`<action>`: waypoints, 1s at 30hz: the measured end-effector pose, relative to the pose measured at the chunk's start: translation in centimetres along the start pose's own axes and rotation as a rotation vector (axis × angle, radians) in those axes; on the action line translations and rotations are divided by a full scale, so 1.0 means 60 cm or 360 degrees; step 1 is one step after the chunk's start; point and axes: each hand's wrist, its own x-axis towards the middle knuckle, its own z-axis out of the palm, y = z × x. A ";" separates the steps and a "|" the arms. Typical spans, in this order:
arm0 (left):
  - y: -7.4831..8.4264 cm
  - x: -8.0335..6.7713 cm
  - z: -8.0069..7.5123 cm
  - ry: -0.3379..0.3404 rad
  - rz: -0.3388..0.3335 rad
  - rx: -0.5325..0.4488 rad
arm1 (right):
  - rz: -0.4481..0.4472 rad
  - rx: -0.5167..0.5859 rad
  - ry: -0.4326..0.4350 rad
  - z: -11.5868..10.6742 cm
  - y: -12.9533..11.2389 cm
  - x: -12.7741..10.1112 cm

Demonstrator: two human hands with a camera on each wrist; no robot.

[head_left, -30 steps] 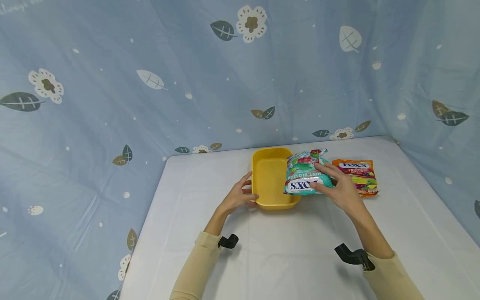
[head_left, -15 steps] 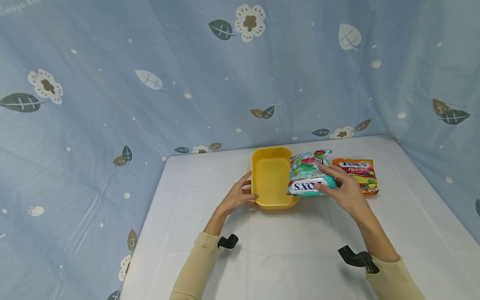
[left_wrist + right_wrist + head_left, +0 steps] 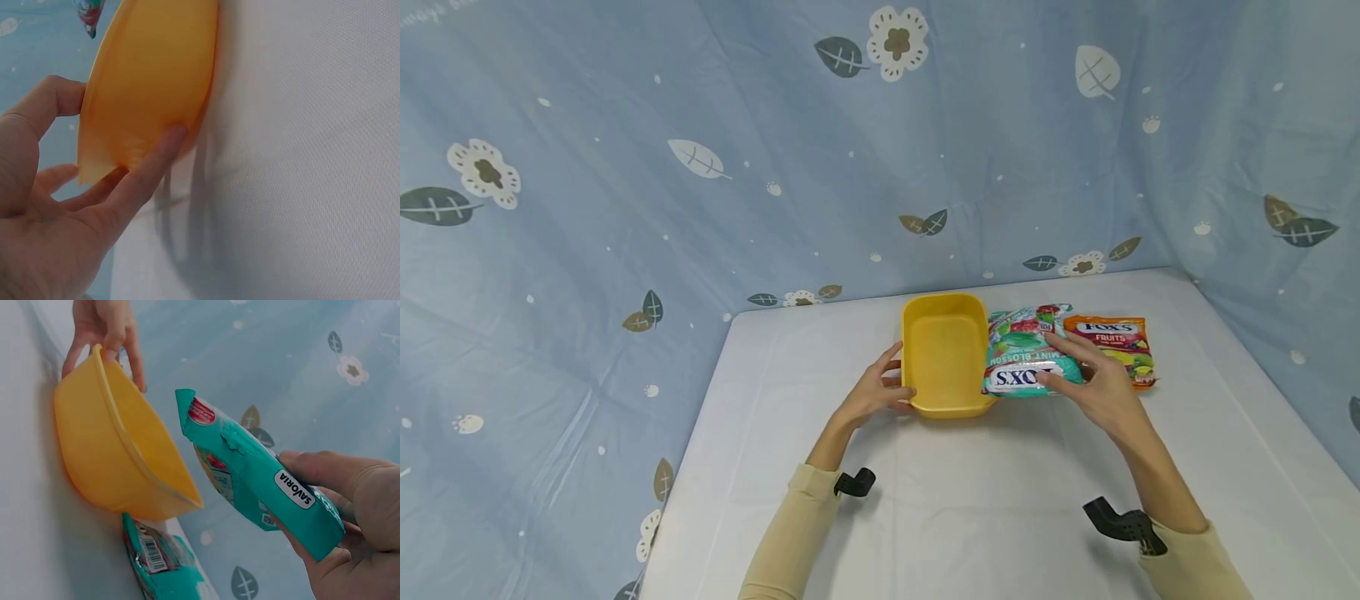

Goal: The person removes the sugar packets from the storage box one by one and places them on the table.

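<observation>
My left hand (image 3: 874, 392) holds the left side of a yellow plastic basin (image 3: 946, 354); in the left wrist view the thumb is at the rim and fingers lie against the outer wall. A teal Fox's Mint Blossom candy bag (image 3: 1026, 350) is in my right hand (image 3: 1101, 387), thumb on one face and fingers on the other. The right wrist view shows this bag raised, apart from the basin (image 3: 94, 437). Below it another teal bag (image 3: 162, 562) lies by the basin; the held bag mostly hides it from the head view.
An orange Fox's Fruits candy bag (image 3: 1120, 346) lies to the right, partly behind my right hand. White cloth (image 3: 970, 508) covers the table. Blue patterned fabric (image 3: 790, 150) hangs along the back and sides.
My right hand has carried the teal candy bag a little to the right and nearer, away from over the basin's right rim. The left hand and the basin stay in place.
</observation>
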 end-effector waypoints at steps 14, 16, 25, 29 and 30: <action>-0.004 0.003 -0.003 -0.0027 0.0005 -0.0018 | -0.0094 0.0054 0.0010 -0.004 0.016 -0.010; -0.003 0.002 -0.002 -0.0019 -0.0001 -0.0013 | -0.0086 0.0050 0.0012 -0.004 0.018 -0.010; -0.003 0.002 -0.003 -0.0011 0.0007 -0.0012 | -0.0003 0.0077 0.0000 -0.013 0.018 -0.019; -0.004 0.004 -0.006 -0.0019 0.0007 -0.0017 | 0.0010 0.0038 0.0011 -0.015 0.024 -0.024; -0.005 0.005 -0.007 -0.0023 0.0008 -0.0022 | 0.0024 0.0021 0.0012 -0.016 0.026 -0.025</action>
